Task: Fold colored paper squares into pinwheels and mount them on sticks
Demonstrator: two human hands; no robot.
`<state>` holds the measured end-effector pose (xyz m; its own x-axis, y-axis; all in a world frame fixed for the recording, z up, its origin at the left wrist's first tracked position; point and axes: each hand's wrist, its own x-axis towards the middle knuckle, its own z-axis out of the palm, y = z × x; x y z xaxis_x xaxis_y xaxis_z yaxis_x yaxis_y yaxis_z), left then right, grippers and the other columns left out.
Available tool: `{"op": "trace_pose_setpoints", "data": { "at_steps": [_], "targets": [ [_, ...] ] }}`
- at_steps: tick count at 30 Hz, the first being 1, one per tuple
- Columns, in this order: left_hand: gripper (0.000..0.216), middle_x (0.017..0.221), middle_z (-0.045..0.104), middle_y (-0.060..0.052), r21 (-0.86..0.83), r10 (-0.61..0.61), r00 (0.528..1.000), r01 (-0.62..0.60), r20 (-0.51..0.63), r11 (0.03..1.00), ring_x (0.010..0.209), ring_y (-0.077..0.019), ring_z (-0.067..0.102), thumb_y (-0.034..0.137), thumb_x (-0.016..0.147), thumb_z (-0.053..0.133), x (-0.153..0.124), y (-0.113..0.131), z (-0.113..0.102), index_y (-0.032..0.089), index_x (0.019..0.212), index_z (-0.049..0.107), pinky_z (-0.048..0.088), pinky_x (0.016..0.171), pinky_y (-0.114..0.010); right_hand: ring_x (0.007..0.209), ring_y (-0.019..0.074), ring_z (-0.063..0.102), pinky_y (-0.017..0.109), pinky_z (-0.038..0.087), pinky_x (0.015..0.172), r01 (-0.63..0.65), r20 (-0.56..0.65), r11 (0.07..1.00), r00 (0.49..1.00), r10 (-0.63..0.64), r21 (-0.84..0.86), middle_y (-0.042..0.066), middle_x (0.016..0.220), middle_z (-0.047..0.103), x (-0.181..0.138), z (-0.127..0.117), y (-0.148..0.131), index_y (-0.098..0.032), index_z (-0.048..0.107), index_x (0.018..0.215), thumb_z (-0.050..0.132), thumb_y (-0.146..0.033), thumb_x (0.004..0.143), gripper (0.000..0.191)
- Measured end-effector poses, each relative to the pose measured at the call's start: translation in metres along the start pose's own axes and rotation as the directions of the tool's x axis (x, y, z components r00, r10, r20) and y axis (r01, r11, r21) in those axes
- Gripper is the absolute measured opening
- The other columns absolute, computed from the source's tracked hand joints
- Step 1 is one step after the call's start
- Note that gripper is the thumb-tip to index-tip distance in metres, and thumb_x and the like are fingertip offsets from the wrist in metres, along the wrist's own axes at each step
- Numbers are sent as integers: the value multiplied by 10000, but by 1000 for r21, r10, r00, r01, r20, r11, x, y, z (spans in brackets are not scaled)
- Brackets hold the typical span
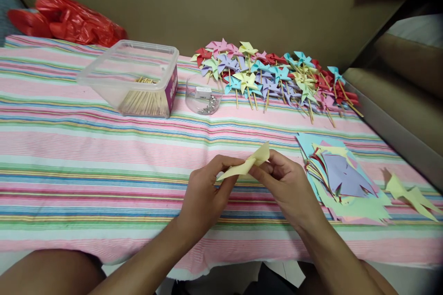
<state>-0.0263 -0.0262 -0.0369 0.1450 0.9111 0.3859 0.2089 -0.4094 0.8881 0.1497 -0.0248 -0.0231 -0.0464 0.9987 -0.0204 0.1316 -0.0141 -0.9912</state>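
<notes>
A pale yellow paper pinwheel, partly folded, is held between my two hands above the striped cloth. My left hand pinches its left side between thumb and fingers. On the other side, my right hand grips the paper near its middle, thumb and fingertips closed together. Whether a pin sits in those fingertips is hidden. To the right lies a stack of cut paper pieces with a purple one on top. A loose yellow cut paper rests beyond it.
A clear plastic tub holds many wooden sticks. Beside it stands a round clear container with small metal pins and a white box. Finished paper pinwheels are heaped at the back right. Red plastic bags lie back left.
</notes>
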Motion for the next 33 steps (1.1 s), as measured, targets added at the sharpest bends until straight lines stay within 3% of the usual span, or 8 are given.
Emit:
{"op": "trace_pose_setpoints", "data": {
  "at_steps": [8,12,15,17,20,23,25,33],
  "targets": [
    [215,855,765,15,25,-3,1000,4,-4,1000,719,-132,691,93,904,588,0,1,0,231,1019,706,490,612,-208,588,122,400,262,324,538,6,-10,1000,1000,-6,-25,-52,641,418,0,0,0,-239,680,908,728,-416,871,187],
    [213,846,765,10,44,16,1000,-16,-13,999,705,-135,690,88,900,591,0,2,0,227,1014,706,493,597,-209,571,118,382,263,316,526,29,-22,998,999,-30,-54,-53,637,414,0,2,0,-230,682,918,716,-420,876,198],
    [228,901,777,-5,87,93,996,-92,-3,992,764,-148,716,77,901,593,2,1,-3,227,1042,692,524,646,-223,566,112,403,267,335,515,145,-37,979,988,-152,-141,-29,706,495,1,1,-2,-229,691,910,700,-363,895,136],
    [252,961,784,-23,102,181,983,-182,18,978,857,-168,733,64,905,583,3,-1,-6,227,1069,683,548,730,-251,618,122,496,274,375,518,295,-26,924,950,-310,-243,16,851,598,0,0,-4,-235,699,910,671,-272,915,46],
    [288,1079,778,-50,69,298,953,-301,47,951,1012,-200,723,49,914,568,5,-4,-11,230,1108,680,555,860,-311,789,165,641,273,444,531,513,21,763,835,-550,-393,48,970,662,-2,-1,-6,-256,698,954,636,-138,918,138],
    [274,1098,774,-55,68,296,955,-297,15,953,1017,-203,721,69,911,608,8,-4,-15,237,1115,680,559,874,-328,895,184,686,306,542,655,651,67,583,693,-718,-486,47,967,682,-4,0,-7,-273,687,1026,626,-47,902,265],
    [249,1064,776,-51,89,287,958,-285,-14,954,986,-198,724,79,901,637,9,-2,-17,238,1086,685,564,854,-325,928,189,693,349,569,754,683,79,513,637,-767,-521,47,983,690,-5,0,-7,-283,680,1061,617,-14,894,323],
    [202,998,754,-69,124,417,909,-413,-1,902,958,-206,709,75,883,669,13,-2,-18,213,1026,704,551,818,-338,900,211,689,386,529,744,691,111,446,601,-791,-569,54,987,736,-4,0,-8,-263,670,1065,632,-2,872,327]
  ]
}}
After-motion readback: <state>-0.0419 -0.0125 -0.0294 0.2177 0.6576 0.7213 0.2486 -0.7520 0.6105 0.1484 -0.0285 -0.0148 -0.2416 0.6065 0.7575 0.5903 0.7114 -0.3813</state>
